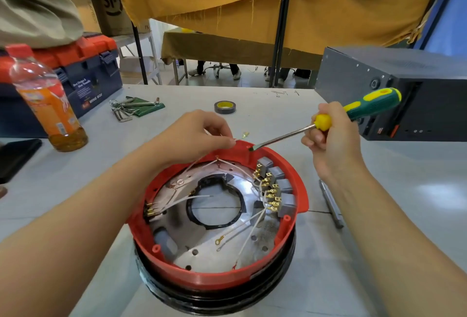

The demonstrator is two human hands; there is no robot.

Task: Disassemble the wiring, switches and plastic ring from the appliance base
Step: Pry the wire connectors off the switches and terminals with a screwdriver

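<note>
Right now the appliance base (214, 218) sits upturned on the table (379, 215), red shell rim up, between my forearms. My left hand (192, 134) pinches a thin white wire (202, 160) at the far rim; my right hand (331, 140) grips the screwdriver (353, 114), tip at the shell's edge. The wires look limp and light — I'd pull at their brass terminals, not the insulation. The grey switches (280, 190) seem rigid; the plastic ring (214, 205) likely brittle.
</note>
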